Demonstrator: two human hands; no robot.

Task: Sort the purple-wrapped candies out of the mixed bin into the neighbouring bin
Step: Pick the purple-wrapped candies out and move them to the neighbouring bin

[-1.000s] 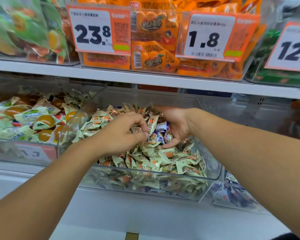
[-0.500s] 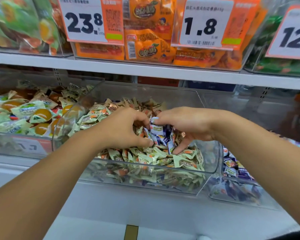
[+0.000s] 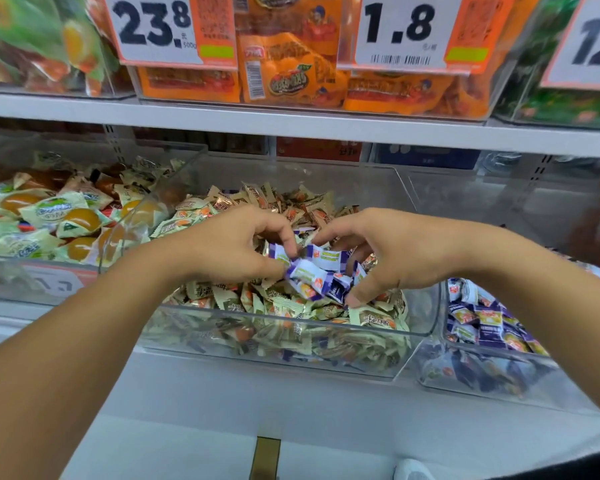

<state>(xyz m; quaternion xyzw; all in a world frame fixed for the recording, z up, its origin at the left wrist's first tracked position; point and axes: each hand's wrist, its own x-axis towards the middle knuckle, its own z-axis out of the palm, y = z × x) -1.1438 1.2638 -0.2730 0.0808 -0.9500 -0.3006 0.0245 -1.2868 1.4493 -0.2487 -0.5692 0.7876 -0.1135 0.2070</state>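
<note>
A clear mixed bin (image 3: 284,325) on the lower shelf holds many cream-wrapped candies (image 3: 284,306) and a cluster of purple-wrapped candies (image 3: 317,275) near its middle. My left hand (image 3: 229,247) hovers over the pile and pinches one purple candy (image 3: 279,254) between thumb and fingertips. My right hand (image 3: 395,254) curls around the cluster from the right, fingers over the top purple candy and thumb pressed into the pile below. The neighbouring bin (image 3: 444,306) to the right holds several purple-wrapped candies (image 3: 482,320).
A clear bin of orange jelly cups (image 3: 49,220) stands to the left. The shelf above (image 3: 291,124) carries orange snack packs (image 3: 291,71) and price tags (image 3: 160,26) hanging low over the bins. A white ledge (image 3: 257,403) runs in front.
Both hands have come toward the bin's front and closer together. A clump of purple candies now shows between them, gathered from under the cream ones. The view has tilted down.
</note>
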